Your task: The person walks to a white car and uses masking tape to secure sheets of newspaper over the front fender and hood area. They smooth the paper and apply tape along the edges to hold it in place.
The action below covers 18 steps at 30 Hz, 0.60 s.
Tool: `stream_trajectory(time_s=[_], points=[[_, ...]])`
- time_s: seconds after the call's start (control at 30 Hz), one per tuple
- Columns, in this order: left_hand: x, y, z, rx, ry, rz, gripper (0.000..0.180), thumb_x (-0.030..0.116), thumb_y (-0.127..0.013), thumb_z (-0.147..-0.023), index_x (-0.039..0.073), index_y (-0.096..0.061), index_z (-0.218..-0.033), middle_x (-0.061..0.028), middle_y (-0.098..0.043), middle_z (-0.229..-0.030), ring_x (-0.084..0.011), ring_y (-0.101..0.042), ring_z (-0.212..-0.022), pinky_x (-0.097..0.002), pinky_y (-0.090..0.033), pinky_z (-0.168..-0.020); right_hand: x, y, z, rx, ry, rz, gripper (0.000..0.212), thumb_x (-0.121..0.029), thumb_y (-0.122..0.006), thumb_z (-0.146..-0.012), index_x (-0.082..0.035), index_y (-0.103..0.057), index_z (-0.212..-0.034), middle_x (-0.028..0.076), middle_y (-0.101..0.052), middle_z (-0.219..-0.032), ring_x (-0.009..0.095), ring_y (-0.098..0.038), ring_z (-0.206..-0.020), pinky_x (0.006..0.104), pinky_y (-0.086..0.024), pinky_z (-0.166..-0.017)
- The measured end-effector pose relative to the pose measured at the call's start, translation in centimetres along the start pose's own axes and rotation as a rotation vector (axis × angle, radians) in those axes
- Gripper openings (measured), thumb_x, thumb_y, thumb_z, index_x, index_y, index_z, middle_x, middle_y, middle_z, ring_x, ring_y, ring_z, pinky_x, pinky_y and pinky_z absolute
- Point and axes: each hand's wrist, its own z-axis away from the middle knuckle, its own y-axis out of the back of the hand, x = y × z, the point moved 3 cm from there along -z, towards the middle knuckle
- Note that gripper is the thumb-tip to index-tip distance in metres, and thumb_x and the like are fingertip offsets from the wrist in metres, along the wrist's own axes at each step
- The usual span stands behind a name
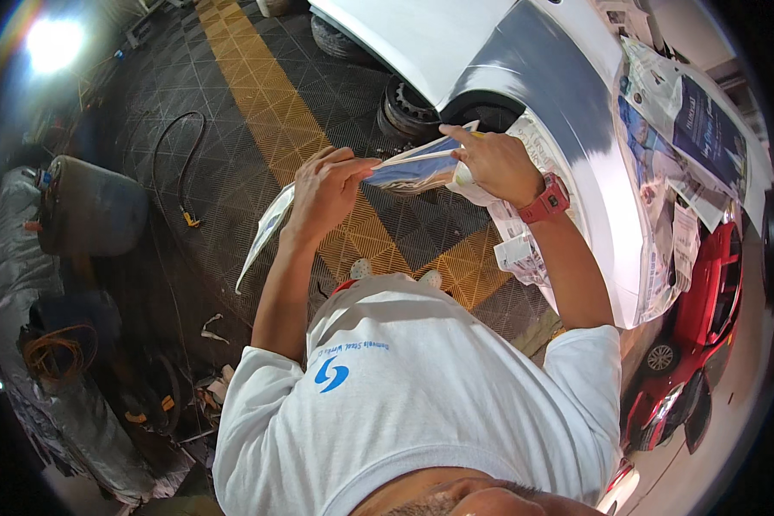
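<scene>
My left hand [325, 191] pinches the edge of a printed newspaper sheet [417, 169], thumb against fingers. Part of the sheet hangs down on the left side of that hand. Higher and to the right, my right hand [500, 165] grips the sheet's other end, with the index finger stretched along it. The paper is folded and held taut between both hands, above the floor. Just beyond my right hand is a white car body panel [568, 155] with a grey patch. More newspaper [533, 142] lines its wheel arch.
Newspaper and printed sheets [705, 129] cover the panel's right side. A tyre and wheel hub [408, 107] sit under the car. On the dark tiled floor lies a black cable [181, 155]. A plastic drum [99, 206] stands left. A red car [692, 327] shows at right.
</scene>
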Motion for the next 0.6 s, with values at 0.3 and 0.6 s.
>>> stream_trajectory(time_s=[0.3,0.6], points=[[-0.4,-0.6,0.2,-0.062,0.013,-0.012,0.019,0.014,-0.076,-0.096,0.018,-0.087,-0.111,0.0005,-0.063,-0.074,-0.0180,-0.061,-0.076,-0.0375,-0.052,-0.073,0.2,-0.1,0.2,0.056,-0.021,-0.049,0.021,-0.032,-0.067,-0.104,-0.011,-0.069,-0.104,0.014,-0.073,-0.078,0.036,-0.074,-0.074,0.0503,-0.057,-0.066],[-3.0,-3.3,2.4,0.008,0.030,-0.077,0.027,0.024,-0.080,-0.096,0.015,-0.084,-0.121,-0.0026,-0.079,-0.100,-0.0231,-0.070,-0.092,-0.0396,-0.057,-0.084,-3.3,-0.4,1.2,0.041,0.126,0.196,0.015,-0.024,-0.069,-0.099,-0.009,-0.069,-0.096,0.011,-0.069,-0.073,0.030,-0.073,-0.068,0.0437,-0.057,-0.061]])
